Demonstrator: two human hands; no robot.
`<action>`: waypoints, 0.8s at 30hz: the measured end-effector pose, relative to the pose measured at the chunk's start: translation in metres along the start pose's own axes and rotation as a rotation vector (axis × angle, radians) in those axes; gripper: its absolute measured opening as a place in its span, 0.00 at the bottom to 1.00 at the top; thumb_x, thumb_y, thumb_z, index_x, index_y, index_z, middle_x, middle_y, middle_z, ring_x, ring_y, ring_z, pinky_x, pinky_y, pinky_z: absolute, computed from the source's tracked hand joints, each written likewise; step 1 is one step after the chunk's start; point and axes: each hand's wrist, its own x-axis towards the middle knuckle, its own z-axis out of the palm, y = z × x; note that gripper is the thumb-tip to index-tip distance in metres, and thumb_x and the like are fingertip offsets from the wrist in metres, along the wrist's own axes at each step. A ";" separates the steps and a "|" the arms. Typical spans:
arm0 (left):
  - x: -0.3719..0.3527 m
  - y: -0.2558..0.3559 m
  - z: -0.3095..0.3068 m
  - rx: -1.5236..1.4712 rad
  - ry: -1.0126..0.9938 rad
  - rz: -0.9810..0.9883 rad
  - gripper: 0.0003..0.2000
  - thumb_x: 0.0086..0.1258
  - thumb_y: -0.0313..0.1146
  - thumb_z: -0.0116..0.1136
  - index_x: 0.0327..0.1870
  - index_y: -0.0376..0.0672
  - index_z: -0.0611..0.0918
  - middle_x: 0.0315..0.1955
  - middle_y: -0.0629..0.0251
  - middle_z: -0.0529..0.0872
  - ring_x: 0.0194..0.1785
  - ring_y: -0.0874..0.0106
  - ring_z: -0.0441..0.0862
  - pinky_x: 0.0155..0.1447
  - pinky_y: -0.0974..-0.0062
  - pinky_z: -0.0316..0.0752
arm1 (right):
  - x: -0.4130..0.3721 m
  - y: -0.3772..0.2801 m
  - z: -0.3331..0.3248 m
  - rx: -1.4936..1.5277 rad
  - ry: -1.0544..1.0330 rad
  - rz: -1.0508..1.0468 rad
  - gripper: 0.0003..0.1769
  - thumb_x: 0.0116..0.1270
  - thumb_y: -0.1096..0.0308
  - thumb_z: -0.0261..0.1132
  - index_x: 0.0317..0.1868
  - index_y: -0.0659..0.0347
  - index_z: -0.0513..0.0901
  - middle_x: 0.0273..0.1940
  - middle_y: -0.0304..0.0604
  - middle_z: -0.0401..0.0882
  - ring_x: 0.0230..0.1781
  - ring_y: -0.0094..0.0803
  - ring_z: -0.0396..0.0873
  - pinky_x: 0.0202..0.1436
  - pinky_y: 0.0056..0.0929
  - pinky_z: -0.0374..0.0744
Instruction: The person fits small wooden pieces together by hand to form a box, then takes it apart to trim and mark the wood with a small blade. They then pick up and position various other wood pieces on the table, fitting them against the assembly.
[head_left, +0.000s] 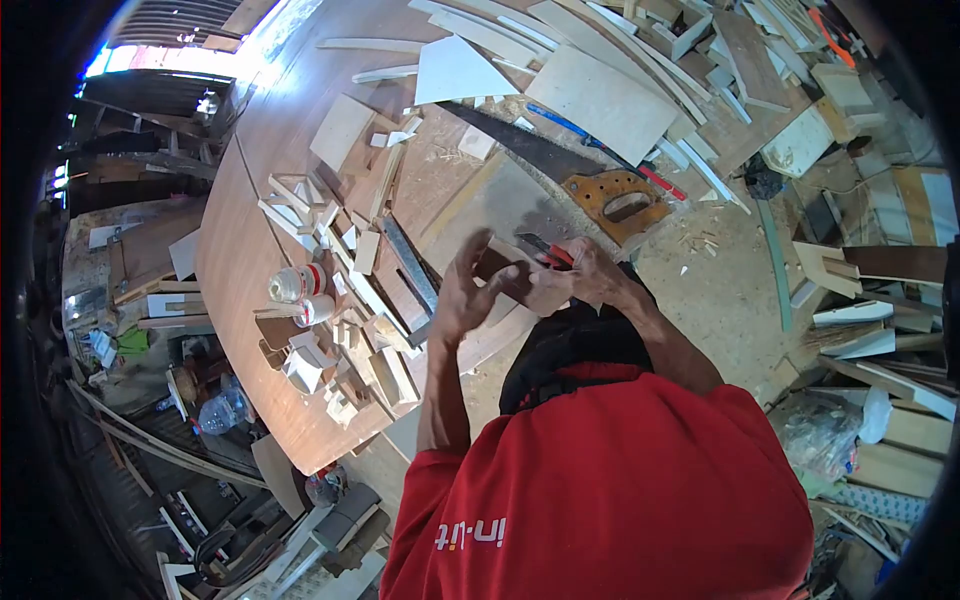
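My left hand (462, 293) is closed around one side of a small wooden piece (541, 290), its thumb lying across the top. At the other side, my right hand (594, 272) grips a red and black utility knife (558, 256). The dark end of the knife points left over the wooden piece, toward my left fingers. Beneath and beyond the hands lies a flat board (497, 203) on the workbench. A handsaw (612, 198) with a wooden handle rests just past my right hand.
Wood offcuts (352, 372) and two jars (297, 283) crowd the left of the workbench (262, 385). A metal square (407, 265) lies near my left hand. Beyond the saw are a blue pen-like tool (558, 119), thin panels (602, 97) and strips. Scrap wood (868, 322) covers the right.
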 end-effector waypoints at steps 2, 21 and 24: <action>0.014 -0.002 -0.015 -0.497 -0.487 -0.355 0.15 0.66 0.27 0.63 0.50 0.31 0.76 0.47 0.52 0.83 0.51 0.62 0.83 0.55 0.68 0.77 | -0.001 -0.010 0.000 -0.014 0.081 -0.123 0.24 0.61 0.49 0.66 0.39 0.65 0.81 0.27 0.48 0.79 0.28 0.39 0.76 0.36 0.39 0.76; -0.015 0.014 0.039 0.376 0.039 0.101 0.04 0.67 0.27 0.56 0.38 0.38 0.74 0.30 0.51 0.79 0.34 0.48 0.80 0.36 0.55 0.73 | -0.025 -0.010 0.046 -0.532 0.343 -0.187 0.10 0.72 0.62 0.54 0.42 0.62 0.68 0.22 0.52 0.79 0.24 0.48 0.83 0.28 0.44 0.79; -0.016 0.017 0.043 0.407 0.036 0.110 0.04 0.67 0.27 0.56 0.37 0.38 0.75 0.30 0.50 0.80 0.33 0.48 0.80 0.35 0.55 0.74 | -0.028 0.002 0.044 -0.674 0.360 -0.203 0.09 0.73 0.64 0.53 0.41 0.61 0.68 0.21 0.50 0.78 0.24 0.47 0.83 0.27 0.45 0.78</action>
